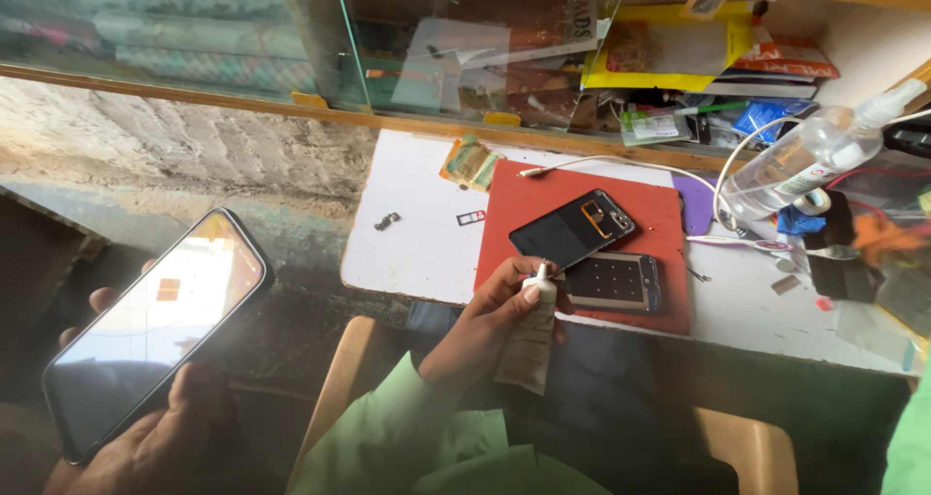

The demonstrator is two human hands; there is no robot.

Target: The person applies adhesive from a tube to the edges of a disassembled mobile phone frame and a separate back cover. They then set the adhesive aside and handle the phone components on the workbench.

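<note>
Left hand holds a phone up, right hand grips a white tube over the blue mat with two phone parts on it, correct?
Not quite. In the head view the mat is red, not blue. The rest holds: left hand holds the phone, right hand grips the white tube.

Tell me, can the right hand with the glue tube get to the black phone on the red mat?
Probably yes. The right hand holds the white tube right beside the black phone on the red mat, and nothing lies between them.
</note>
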